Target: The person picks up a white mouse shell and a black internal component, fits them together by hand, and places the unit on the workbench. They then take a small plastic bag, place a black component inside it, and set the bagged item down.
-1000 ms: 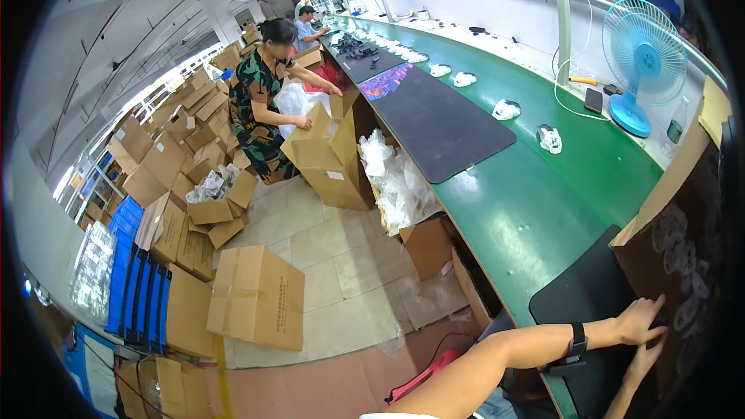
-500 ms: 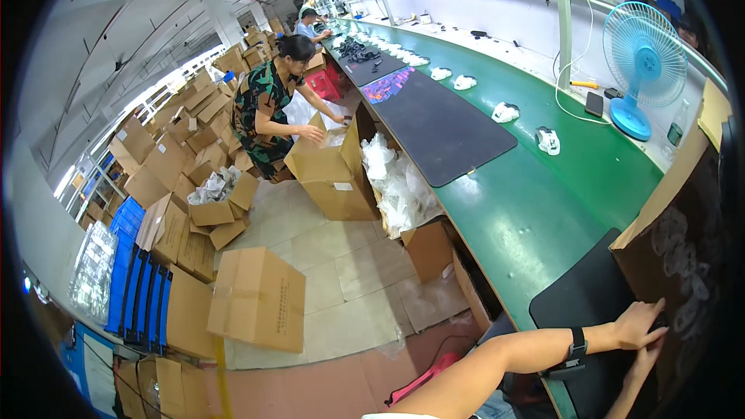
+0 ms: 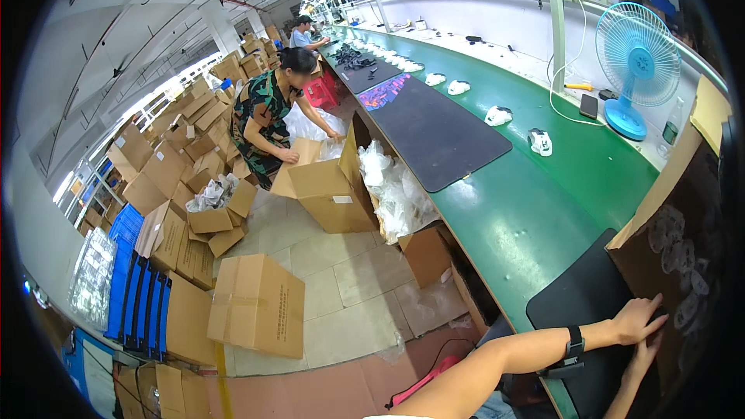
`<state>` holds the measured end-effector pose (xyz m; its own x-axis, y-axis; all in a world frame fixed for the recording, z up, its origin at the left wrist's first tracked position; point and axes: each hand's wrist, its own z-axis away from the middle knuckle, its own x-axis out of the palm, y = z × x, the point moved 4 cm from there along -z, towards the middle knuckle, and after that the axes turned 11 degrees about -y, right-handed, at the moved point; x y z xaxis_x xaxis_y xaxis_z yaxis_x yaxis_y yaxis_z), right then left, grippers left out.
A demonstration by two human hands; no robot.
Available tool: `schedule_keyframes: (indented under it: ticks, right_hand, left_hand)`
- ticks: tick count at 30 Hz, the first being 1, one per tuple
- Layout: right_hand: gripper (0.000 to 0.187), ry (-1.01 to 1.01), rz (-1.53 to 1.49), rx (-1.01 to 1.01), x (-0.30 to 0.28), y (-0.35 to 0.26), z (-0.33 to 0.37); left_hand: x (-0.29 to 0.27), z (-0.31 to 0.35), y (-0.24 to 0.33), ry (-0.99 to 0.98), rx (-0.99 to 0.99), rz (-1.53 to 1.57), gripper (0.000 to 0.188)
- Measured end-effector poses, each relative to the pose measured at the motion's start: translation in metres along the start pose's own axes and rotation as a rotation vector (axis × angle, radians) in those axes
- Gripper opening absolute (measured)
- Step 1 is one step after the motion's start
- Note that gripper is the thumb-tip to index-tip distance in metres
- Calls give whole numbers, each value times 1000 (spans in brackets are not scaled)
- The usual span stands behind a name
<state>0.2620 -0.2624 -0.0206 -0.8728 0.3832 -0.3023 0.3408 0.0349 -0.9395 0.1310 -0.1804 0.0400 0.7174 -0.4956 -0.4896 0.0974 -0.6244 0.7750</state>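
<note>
Reaching to your right, you had your left hand (image 3: 636,321) and right hand (image 3: 646,351) close together, over the black mat (image 3: 574,302) on the green bench (image 3: 504,240). The open cardboard box (image 3: 671,182) stood just to the right of them, with clear plastic pieces (image 3: 683,256) inside. Those pieces made a long row that ran up and down in view, and your hands were beside its low end. Both hands looked about as near to it — I could not pick one. Your left arm bent at the elbow and came across almost flat, with a black band (image 3: 573,345) near the wrist. Your right arm slanted up from below. Your fingers were bent and met — but I could not tell if either hand held anything.
</note>
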Motion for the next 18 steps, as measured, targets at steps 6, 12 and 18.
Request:
schedule_keyframes:
  ticks: [6,12,18]
  right_hand:
    - [60,-85,-557,189,-11,29,-3]
    - [58,-52,-583,156,-22,40,-11]
    - [59,-77,-489,80,-7,5,-8]
  left_hand:
    - [-1,-1,-3,-8,39,22,60]
    - [-8,-4,5,-120,68,-54,59]
    - [2,-8,-13,34,-6,33,62]
